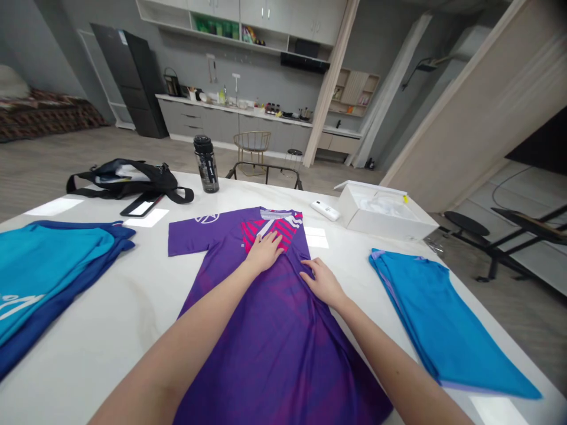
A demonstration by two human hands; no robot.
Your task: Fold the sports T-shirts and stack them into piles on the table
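A purple short-sleeved T-shirt (261,330) lies spread on the white table, its collar toward the far side. Red and white stripes (283,227) mark it near the neck, and its left sleeve (188,236) stretches out flat; the right sleeve does not show spread out. My left hand (264,251) rests flat on the upper chest beside the stripes, fingers extended. At the shirt's right edge, my right hand (324,282) touches the fabric with thumb and fingers apart. Creases run down the cloth below that hand.
Blue folded clothing (447,319) lies at right, and a stack of teal and navy shirts (53,260) at left. Along the far side are a black bag (128,177), a phone (142,204), a bottle (206,165), a white handheld device (325,210) and an open white box (385,215).
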